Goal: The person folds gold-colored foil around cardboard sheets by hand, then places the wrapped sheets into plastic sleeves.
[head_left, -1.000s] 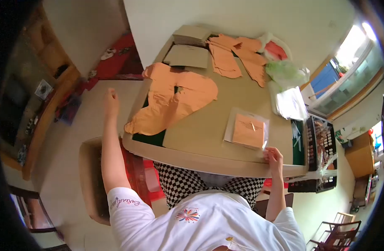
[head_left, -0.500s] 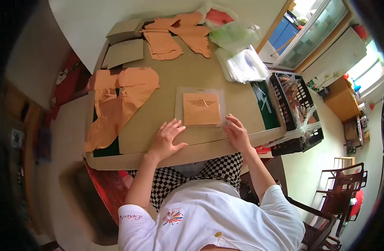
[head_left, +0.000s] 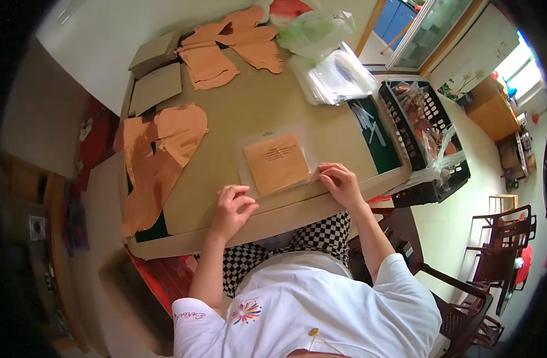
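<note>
A clear plastic bag point(head_left: 304, 143) lies flat on the cardboard-covered table in front of me, slightly turned. Inside it is a square orange-brown folded sheet point(head_left: 276, 167) with small dark print near its top. My right hand point(head_left: 340, 184) is at the bag's lower right corner, its bent fingers seeming to pinch the edge. Left of the bag, over the table's front edge, my left hand point(head_left: 233, 212) holds nothing; its fingers are curved and the thumb stands apart from them.
Orange cut-out pieces point(head_left: 166, 134) lie at the left, more orange pieces point(head_left: 211, 65) at the back. Cardboard squares point(head_left: 157, 89) are stacked back left. Clear plastic bags point(head_left: 336, 77) and white sticks point(head_left: 369, 122) lie at the right, beside a black crate point(head_left: 398, 128).
The bag with the folded sheet has turned a little anticlockwise. My left hand has drawn back from it with fingers more curled; my right hand has closed in at its corner. The view has tilted.
</note>
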The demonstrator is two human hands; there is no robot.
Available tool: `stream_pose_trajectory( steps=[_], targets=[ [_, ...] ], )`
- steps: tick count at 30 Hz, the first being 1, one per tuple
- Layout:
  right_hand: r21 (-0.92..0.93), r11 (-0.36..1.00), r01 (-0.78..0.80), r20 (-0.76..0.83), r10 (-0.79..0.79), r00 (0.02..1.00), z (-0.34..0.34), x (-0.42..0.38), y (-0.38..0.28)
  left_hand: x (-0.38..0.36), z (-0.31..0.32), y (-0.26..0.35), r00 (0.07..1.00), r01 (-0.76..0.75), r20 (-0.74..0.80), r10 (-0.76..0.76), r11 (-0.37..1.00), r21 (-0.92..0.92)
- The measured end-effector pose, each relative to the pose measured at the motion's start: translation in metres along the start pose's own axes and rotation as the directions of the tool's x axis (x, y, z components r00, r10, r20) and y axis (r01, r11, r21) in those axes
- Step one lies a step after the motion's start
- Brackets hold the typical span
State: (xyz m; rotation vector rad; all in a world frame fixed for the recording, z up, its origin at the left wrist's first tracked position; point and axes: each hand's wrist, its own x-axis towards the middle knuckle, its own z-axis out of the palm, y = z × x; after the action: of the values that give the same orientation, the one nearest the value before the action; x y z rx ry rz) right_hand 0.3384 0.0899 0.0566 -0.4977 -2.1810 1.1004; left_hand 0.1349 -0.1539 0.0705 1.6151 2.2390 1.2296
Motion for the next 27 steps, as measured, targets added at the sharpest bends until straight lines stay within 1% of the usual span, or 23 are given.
stream_pose_trajectory(
  steps=[1, 3, 4, 5, 6, 8, 9, 11, 12, 14, 16, 18, 19, 21, 22, 23, 24, 26, 27],
  targets=[
    [0.081, 0.993, -0.082, -0.047, 0.086, 0.995, -0.005, -0.004, 0.002, -0.002, -0.004, 0.009, 1.000, -0.024, 0.017, 0.024, 1.000, -0.001],
    [0.260, 0.931, -0.257, -0.142, 0.300, 0.943, -0.020, -0.009, 0.006, -0.001, -0.002, 0.016, 1.000, -0.001, -0.028, 0.000, 0.999, -0.054],
    [0.157, 0.956, -0.249, -0.209, 0.278, 0.937, -0.027, -0.005, 0.016, 0.000, -0.001, 0.016, 0.998, 0.014, -0.055, -0.018, 0.997, -0.077],
    [0.052, 0.968, -0.245, -0.273, 0.249, 0.929, -0.034, 0.001, 0.031, 0.003, 0.002, 0.016, 0.994, 0.069, -0.073, -0.078, 0.991, -0.118],
    [-0.054, 0.968, -0.245, -0.331, 0.214, 0.919, -0.041, 0.007, 0.044, 0.008, 0.006, 0.019, 0.995, 0.075, -0.065, -0.081, 0.993, -0.093],
    [-0.297, 0.901, -0.316, -0.436, 0.166, 0.885, -0.061, 0.029, 0.049, 0.028, 0.013, 0.032, 0.995, 0.084, -0.056, -0.087, 0.996, -0.040],
    [-0.325, 0.870, -0.371, -0.469, 0.192, 0.862, -0.070, 0.036, 0.062, 0.034, 0.022, 0.032, 0.999, 0.036, -0.034, -0.036, 0.999, 0.001],
    [-0.489, 0.713, -0.502, -0.509, 0.233, 0.828, -0.081, 0.048, 0.079, 0.040, 0.042, 0.028, 0.999, -0.050, 0.010, 0.049, 0.995, 0.091],
    [-0.557, 0.620, -0.553, -0.526, 0.251, 0.812, -0.083, 0.052, 0.085, 0.041, 0.050, 0.028, 0.998, -0.060, 0.043, 0.054, 0.988, 0.140],
    [-0.583, 0.527, -0.619, -0.483, 0.388, 0.785, -0.085, 0.055, 0.090, 0.038, 0.062, 0.027, 0.993, -0.080, 0.108, 0.055, 0.967, 0.242],
    [-0.603, 0.543, -0.584, -0.445, 0.379, 0.812, -0.089, 0.056, 0.095, 0.034, 0.070, 0.023, 0.993, -0.062, 0.109, 0.035, 0.965, 0.253],
    [-0.561, 0.625, -0.543, -0.441, 0.330, 0.835, -0.091, 0.051, 0.098, 0.033, 0.070, 0.029, 0.995, -0.043, 0.102, 0.016, 0.962, 0.269],
    [-0.529, 0.713, -0.460, -0.433, 0.239, 0.869, -0.089, 0.048, 0.093, 0.032, 0.070, 0.028, 0.995, -0.051, 0.096, 0.026, 0.961, 0.271],
    [-0.356, 0.859, -0.367, -0.264, 0.284, 0.922, -0.077, 0.042, 0.059, 0.031, 0.073, 0.025, 0.995, -0.065, 0.086, 0.043, 0.960, 0.273],
    [-0.250, 0.909, -0.332, -0.178, 0.294, 0.939, -0.069, 0.037, 0.037, 0.031, 0.073, 0.026, 0.996, -0.062, 0.083, 0.040, 0.957, 0.283],
    [-0.194, 0.949, -0.249, -0.001, 0.254, 0.967, -0.063, 0.030, 0.010, 0.032, 0.073, 0.029, 0.996, -0.061, 0.084, 0.038, 0.954, 0.292],
    [-0.121, 0.977, -0.175, 0.171, 0.194, 0.966, -0.056, 0.022, -0.013, 0.032, 0.072, 0.032, 0.996, -0.062, 0.087, 0.037, 0.951, 0.301],
    [-0.211, 0.976, -0.061, 0.400, 0.143, 0.905, -0.046, 0.009, -0.035, 0.034, 0.072, 0.035, 0.995, -0.052, 0.099, 0.022, 0.948, 0.315],
    [-0.241, 0.970, -0.033, 0.397, 0.129, 0.909, -0.043, 0.003, -0.034, 0.035, 0.072, 0.035, 0.995, -0.048, 0.103, 0.016, 0.946, 0.322]
  ],
)
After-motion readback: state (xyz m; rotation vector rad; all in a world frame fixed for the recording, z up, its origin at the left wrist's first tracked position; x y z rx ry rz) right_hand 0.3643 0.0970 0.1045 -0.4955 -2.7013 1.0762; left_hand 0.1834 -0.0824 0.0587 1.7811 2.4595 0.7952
